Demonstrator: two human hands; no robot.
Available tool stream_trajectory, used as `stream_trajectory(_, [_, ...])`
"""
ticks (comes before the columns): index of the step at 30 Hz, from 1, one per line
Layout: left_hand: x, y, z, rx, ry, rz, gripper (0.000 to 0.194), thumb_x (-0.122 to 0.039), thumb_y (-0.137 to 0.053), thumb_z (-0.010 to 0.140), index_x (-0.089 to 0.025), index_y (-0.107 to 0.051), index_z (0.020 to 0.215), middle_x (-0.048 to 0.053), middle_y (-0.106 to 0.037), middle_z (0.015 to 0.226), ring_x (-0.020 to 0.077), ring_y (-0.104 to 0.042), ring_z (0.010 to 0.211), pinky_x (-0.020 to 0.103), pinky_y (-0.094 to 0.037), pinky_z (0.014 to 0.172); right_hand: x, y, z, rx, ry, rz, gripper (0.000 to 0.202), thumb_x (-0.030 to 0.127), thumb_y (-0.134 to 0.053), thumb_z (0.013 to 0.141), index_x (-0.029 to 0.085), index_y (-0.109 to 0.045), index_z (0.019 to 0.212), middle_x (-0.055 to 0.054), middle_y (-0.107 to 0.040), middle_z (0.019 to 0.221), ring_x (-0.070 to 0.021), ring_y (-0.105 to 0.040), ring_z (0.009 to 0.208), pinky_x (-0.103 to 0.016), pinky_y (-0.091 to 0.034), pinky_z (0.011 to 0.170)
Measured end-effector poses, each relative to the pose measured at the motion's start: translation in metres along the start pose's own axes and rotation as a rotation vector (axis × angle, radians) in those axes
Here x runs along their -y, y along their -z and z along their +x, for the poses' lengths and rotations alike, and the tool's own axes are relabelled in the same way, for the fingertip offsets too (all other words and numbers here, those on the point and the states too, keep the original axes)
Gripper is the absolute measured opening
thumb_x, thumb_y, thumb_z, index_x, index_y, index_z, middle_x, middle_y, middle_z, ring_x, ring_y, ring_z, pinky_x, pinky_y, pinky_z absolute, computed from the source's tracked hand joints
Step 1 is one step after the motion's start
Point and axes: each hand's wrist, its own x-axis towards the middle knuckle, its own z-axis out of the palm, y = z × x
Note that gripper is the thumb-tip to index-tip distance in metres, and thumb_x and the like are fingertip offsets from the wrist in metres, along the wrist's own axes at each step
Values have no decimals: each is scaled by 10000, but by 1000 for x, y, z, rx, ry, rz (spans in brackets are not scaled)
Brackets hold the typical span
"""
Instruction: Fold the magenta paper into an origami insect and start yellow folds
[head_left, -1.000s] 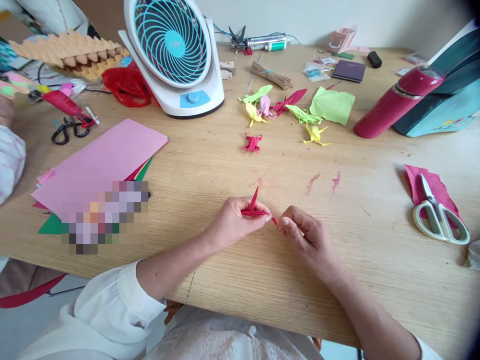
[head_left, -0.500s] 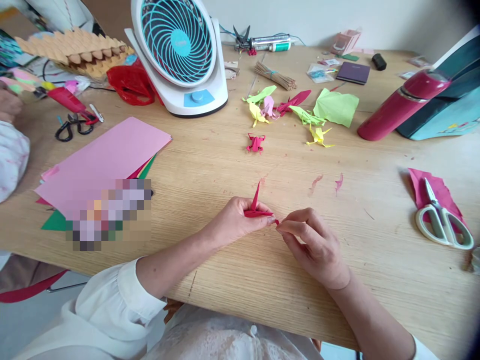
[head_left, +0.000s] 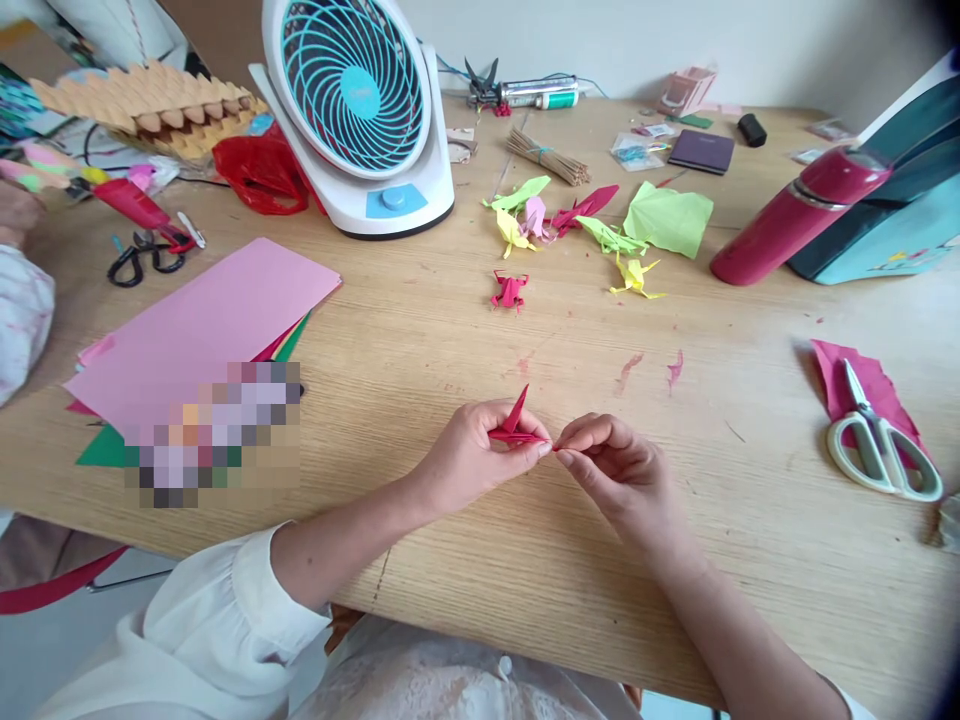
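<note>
Head view, looking down at a wooden table [head_left: 420, 340]:

- Holding a small folded red paper [head_left: 512, 424] in the left hand [head_left: 465, 455], with thumb and fingers squeezed close on it and one sharp point poking up.
- Pinching the thin end of the same paper with the right hand [head_left: 637, 480], with finger and thumb tips together (only a tiny bit of red peeking out).
- Holding it between both hands, in front of a white shirt [head_left: 427, 675], with fingertips very close.
- Past the hands, showing a red paper frog [head_left: 510, 291], and behind it folded papers [head_left: 513, 232] in yellow, pink, green and red, next to a green sheet [head_left: 670, 218].
- On the right, showing white scissors [head_left: 876, 425] on top of red paper scraps [head_left: 881, 380], with a pink bottle [head_left: 799, 217] farther back.
- On the left, showing a paper pile [head_left: 217, 310] with pink on top, a white and blue fan [head_left: 361, 95] farther back, and another person's hand [head_left: 19, 210] at the edge.
</note>
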Motion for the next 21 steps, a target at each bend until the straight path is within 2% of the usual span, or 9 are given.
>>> stream_trajectory(6, [2,-4,-2,-41,-153,111,56,-120,-677,798,-166,-703,777,-3,-691,766,107,-629,721,204,-466,695,1,2,5,6,-174,143,273,367,-799,763,214,-576,803,4,-598,754,-119,-524,651,-243,-452,584])
stream_trajectory(11, [4,-4,-2,-36,-222,178,75,-94,-668,805,-158,-701,787,6,-665,751,114,-614,716,220,-452,689,4,3,4,49,-204,175,283,370,-779,791,214,-552,857,25,-540,727,-106,-471,633,-225,-412,577])
stream_trajectory(16, [6,-5,-1,-21,-270,190,79,-90,-661,817,-160,-690,795,0,-643,742,113,-602,704,225,-445,674,7,1,2,31,-222,214,248,343,-741,838,249,-528,925,36,-520,744,-111,-409,636,-226,-345,565])
stream_trajectory(21, [6,-4,-2,-64,-451,357,72,-109,-675,820,-179,-678,806,1,-678,769,136,-589,751,273,-434,753,12,0,-1,23,-304,320,256,327,-764,812,266,-536,912,44,-496,740,-117,-388,660,-240,-319,601])
